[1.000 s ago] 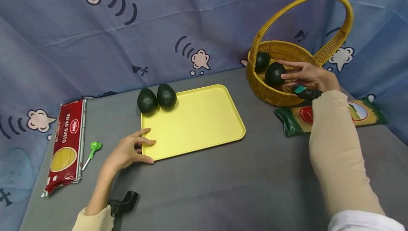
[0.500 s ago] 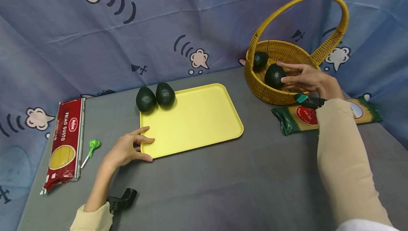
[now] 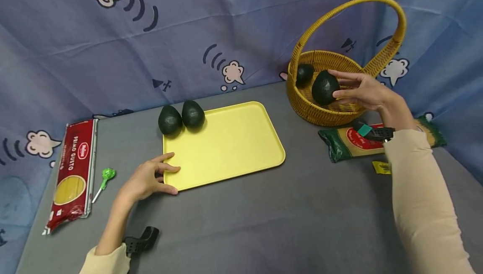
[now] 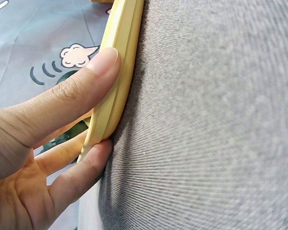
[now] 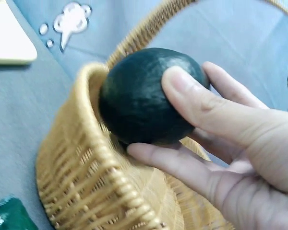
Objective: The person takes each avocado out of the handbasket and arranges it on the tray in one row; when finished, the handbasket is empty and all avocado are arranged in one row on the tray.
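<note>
In the head view my right hand (image 3: 362, 90) grips a dark green avocado (image 3: 325, 88) over the woven yellow basket (image 3: 320, 116). The right wrist view shows thumb and fingers round this avocado (image 5: 144, 98), at the height of the basket rim (image 5: 93, 120). A second avocado (image 3: 305, 74) lies inside the basket at its left. My left hand (image 3: 149, 177) holds the near left corner of a yellow tray (image 3: 226, 144), thumb against the tray's side (image 4: 113, 91) and fingers over the rim. Two avocados (image 3: 170, 121) sit side by side at the tray's far left corner.
A red pasta packet (image 3: 73, 173) and a green lollipop (image 3: 107, 174) lie at the left. Right of the tray, a green and tan pasta packet (image 3: 339, 144) lies before the basket, partly under my right forearm. A small yellow wrapper (image 3: 381, 167) is beside that sleeve. Patterned cloth hangs behind.
My right hand has raised the avocado slightly inside the basket, and the right forearm has shifted right, uncovering the yellow wrapper. The left hand keeps its place on the tray.
</note>
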`<state>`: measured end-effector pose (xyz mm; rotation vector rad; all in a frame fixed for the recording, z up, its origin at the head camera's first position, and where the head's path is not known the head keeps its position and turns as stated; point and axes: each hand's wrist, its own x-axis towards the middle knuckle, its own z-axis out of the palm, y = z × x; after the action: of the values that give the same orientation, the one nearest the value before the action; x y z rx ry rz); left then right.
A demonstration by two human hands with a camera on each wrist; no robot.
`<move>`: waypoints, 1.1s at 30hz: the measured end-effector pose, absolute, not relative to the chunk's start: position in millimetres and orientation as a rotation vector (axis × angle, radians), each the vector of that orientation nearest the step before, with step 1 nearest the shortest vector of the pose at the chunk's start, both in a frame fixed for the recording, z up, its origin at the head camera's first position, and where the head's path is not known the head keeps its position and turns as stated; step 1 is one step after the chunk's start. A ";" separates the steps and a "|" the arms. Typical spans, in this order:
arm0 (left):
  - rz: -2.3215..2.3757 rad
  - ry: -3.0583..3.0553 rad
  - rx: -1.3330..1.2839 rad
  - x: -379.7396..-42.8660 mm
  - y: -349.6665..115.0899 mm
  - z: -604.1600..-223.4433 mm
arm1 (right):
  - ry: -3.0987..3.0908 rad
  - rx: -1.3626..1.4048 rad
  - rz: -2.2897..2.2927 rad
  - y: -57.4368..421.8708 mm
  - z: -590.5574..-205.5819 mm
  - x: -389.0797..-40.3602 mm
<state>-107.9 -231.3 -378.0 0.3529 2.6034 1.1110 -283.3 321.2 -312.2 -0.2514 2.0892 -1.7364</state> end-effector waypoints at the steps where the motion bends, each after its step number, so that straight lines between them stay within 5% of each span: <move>1: 1.109 2.605 0.354 -107.5 -231.4 -378.0 | 2.083 -0.268 -1.756 319.4 -310.8 -280.2; 18: 1.121 2.596 0.361 -107.5 -228.8 -381.4 | 1.976 -0.472 -1.787 263.7 -308.6 -234.6; 33: 1.106 2.614 0.363 -108.2 -231.0 -380.3 | 1.796 -0.525 -1.754 199.7 -346.7 -253.1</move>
<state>-108.2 -231.0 -380.3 0.3632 2.6139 1.1064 -253.1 199.7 -346.7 -0.5249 1.7962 -1.7540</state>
